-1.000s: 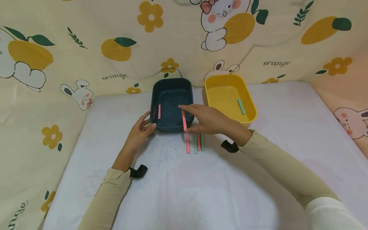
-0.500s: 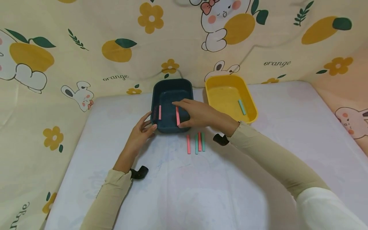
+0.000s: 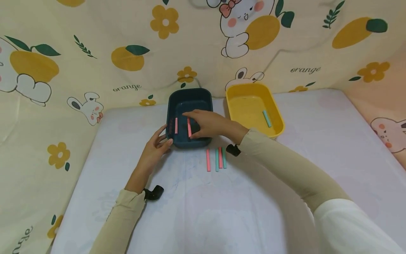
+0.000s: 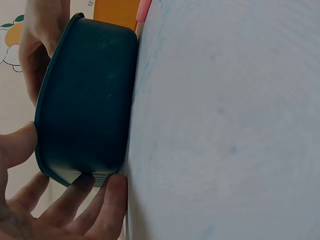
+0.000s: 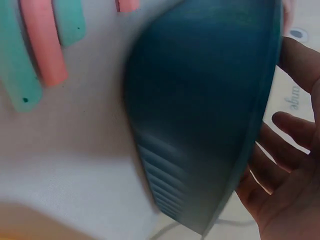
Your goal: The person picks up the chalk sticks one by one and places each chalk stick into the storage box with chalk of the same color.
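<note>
My right hand (image 3: 209, 124) reaches over the dark blue bin (image 3: 189, 144) in the head view, pinching a pink chalk stick (image 3: 189, 127) lengthwise between thumb and fingertips. Another pink chalk stick (image 3: 176, 125) lies inside at the bin's left. Against the bin's front left corner rests my left hand (image 3: 152, 150). In the left wrist view, that thumb touches the rim and the fingers (image 4: 112, 202) lie along the outer wall. The right wrist view shows the right fingers (image 5: 272, 165) past the rim, with the pinched chalk hidden by the bin wall.
In front of the bin lie pink chalk (image 3: 208, 160) and a close group of green chalk (image 3: 217, 160) and pink chalk. A yellow bin (image 3: 279, 121) stands at the right with one green chalk stick (image 3: 267, 119) inside. Behind both bins rises a patterned cloth wall (image 3: 127, 21).
My right hand has carried the pinched pink chalk leftward, from the dark blue bin's right front edge to over its middle. The left hand has stayed against the bin.
</note>
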`<state>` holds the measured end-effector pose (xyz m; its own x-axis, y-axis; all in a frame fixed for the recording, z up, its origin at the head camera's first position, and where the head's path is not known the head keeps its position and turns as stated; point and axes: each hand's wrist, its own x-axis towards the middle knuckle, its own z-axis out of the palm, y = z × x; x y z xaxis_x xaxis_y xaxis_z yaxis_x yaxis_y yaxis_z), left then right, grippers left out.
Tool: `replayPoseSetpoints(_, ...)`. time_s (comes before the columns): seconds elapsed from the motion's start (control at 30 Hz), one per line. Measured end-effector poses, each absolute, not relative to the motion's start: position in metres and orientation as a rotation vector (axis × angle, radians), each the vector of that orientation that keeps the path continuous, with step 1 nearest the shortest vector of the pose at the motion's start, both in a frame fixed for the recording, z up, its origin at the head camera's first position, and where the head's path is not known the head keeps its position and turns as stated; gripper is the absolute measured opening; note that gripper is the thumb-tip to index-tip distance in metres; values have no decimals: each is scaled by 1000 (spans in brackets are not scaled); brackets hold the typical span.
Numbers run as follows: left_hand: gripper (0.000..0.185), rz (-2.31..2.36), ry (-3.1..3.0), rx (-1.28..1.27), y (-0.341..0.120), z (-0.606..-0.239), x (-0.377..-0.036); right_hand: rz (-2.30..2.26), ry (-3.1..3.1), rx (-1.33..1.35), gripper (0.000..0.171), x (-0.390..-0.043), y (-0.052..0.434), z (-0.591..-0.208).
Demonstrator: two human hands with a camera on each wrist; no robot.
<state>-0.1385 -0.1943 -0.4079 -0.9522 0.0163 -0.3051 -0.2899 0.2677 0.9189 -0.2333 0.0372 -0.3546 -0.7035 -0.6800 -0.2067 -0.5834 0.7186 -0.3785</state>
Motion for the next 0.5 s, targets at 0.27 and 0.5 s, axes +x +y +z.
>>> replayPoseSetpoints(0.27, 67, 1751, 2276, -230, -196, -412, -136, -399, 2578, -976, 89, -243, 21, -365)
replayPoseSetpoints(0.5, 67, 1765, 2272, -216, -196, -410, -138, -442, 2583, -965, 95, -252, 11, -369)
